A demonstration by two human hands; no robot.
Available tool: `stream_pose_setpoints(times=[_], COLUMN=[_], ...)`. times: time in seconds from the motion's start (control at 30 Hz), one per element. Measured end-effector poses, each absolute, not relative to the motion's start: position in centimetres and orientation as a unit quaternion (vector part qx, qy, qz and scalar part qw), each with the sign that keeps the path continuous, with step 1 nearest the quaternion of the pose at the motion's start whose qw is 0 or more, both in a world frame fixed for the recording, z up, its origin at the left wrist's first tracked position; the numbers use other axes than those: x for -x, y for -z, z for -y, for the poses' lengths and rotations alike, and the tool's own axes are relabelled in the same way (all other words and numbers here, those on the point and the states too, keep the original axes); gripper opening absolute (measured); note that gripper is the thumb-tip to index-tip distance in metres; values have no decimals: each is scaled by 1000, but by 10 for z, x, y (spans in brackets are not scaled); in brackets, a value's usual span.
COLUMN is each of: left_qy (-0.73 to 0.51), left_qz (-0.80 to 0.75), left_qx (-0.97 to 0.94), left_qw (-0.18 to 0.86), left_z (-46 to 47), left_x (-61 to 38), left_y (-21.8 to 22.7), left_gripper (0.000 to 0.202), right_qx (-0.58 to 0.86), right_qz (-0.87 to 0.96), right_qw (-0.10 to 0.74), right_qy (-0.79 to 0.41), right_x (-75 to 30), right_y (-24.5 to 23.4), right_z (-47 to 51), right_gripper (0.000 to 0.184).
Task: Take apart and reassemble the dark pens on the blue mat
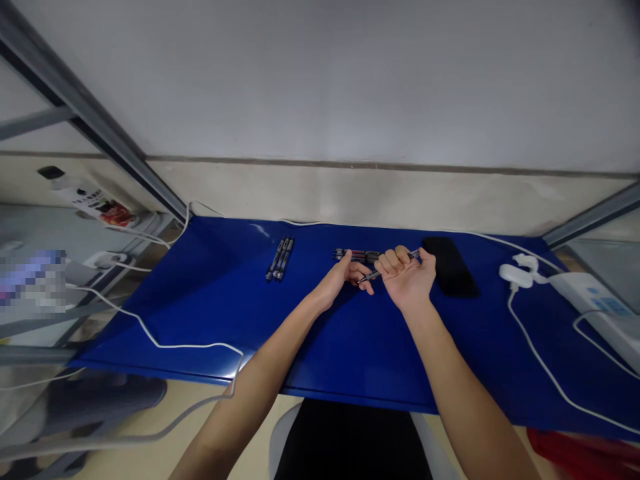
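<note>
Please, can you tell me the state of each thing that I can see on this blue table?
Slim dark pen: held up in the air.
Right hand: closed around the pen.
Left hand: curled beside the pen's tip, contact unclear.
Group of slim dark pens: lying side by side.
Dark pens with red parts: lying flat together.
Black rectangular phone-like slab: lying flat, face unlit.
White plastic power strip: lying with white cables attached.

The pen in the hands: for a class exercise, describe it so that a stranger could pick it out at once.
On the blue tabletop, find the cluster of dark pens near the middle. Just in front of it, a slim pen is gripped in the right hand, its tip beside the left hand. Unlike its neighbours, it is held up, not lying down.
</note>
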State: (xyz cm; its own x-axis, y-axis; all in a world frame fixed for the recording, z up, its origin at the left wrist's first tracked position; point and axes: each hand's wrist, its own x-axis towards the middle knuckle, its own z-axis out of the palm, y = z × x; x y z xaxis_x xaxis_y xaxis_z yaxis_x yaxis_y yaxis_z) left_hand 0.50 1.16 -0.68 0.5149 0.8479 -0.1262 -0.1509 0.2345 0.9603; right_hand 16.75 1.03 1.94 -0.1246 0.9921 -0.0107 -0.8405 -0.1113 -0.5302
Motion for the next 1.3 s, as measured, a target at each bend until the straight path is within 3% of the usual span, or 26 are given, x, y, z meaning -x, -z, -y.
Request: stream_pose_setpoints(times=[1.3], left_qy=[-360], left_qz=[-340], left_qx=[-502], left_qw=[709], left_z=[-13], left_x=[-5], left_y=[10], left_gripper=[71], right_qx=[193], right_qz=[215], right_qw=[632], right_qy=[-719], right_x=[-169], right_y=[-17], right_z=[-12], right_gripper=[47])
